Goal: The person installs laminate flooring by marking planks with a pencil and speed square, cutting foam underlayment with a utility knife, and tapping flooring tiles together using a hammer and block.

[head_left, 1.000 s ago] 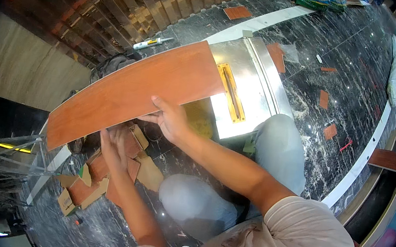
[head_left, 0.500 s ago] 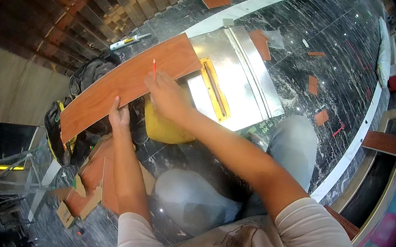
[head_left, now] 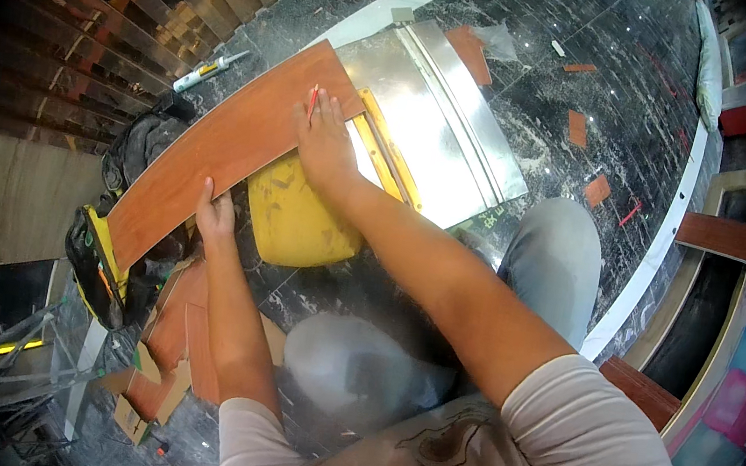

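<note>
My left hand [head_left: 215, 212] grips the lower edge of a long reddish wood-patterned plank [head_left: 206, 140], thumb on top. My right hand [head_left: 323, 146] holds a red pencil [head_left: 313, 98] upright over the plank near its right end. That end overlaps a silver metal sheet [head_left: 444, 120] fitted with a yellow slotted strip [head_left: 392, 160]. A yellow padded item [head_left: 294, 223] lies below my right forearm. A black bag [head_left: 135, 145] is partly hidden behind the plank's left part.
A sealant tube [head_left: 205, 74] lies by the slatted wooden wall [head_left: 111, 1]. Plank offcuts [head_left: 577, 128] are scattered on the dark marble floor [head_left: 585, 54]. Torn cardboard [head_left: 136, 419] and planks sit at lower left. A plank [head_left: 730, 238] rests on the right.
My right hand has left the plank's lower edge, taken a pencil and moved up toward the right end. My left hand still supports the plank, which sits higher in view.
</note>
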Demonstrator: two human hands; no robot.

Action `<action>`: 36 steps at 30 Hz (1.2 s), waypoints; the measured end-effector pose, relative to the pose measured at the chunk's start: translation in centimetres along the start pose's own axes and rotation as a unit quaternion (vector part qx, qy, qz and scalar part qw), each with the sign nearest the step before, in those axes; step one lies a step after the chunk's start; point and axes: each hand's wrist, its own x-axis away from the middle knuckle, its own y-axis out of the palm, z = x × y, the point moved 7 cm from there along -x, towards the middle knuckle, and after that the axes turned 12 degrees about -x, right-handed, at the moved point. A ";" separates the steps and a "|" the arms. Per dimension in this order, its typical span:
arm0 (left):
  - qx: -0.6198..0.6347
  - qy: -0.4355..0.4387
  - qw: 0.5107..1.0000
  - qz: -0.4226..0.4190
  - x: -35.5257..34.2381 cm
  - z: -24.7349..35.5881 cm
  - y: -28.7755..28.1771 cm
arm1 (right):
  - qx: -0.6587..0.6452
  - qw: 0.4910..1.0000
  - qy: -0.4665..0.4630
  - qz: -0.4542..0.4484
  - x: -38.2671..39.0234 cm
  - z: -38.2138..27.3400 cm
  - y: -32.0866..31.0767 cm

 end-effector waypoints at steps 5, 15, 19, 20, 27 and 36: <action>-0.002 0.002 0.999 0.033 0.1 1.1 -0.4 | -0.003 1.000 -0.010 0.025 0.4 -0.4 -0.2; -0.005 -0.004 1.000 0.014 0.7 1.1 0.2 | -0.013 0.999 -0.023 0.039 1.1 -0.1 -0.3; -0.008 0.006 1.000 0.007 0.9 1.3 0.1 | -0.004 0.999 -0.018 0.041 1.4 -0.2 -0.4; -0.012 0.007 1.000 0.011 0.9 1.3 0.1 | -0.024 0.998 -0.020 0.047 1.4 -0.2 -0.5; -0.020 0.008 0.999 0.029 1.7 1.5 0.4 | -0.054 0.996 -0.025 0.064 1.6 0.1 -0.3; -0.017 0.020 1.000 0.001 2.0 2.3 0.4 | -0.067 0.996 -0.021 0.057 1.8 -0.1 0.0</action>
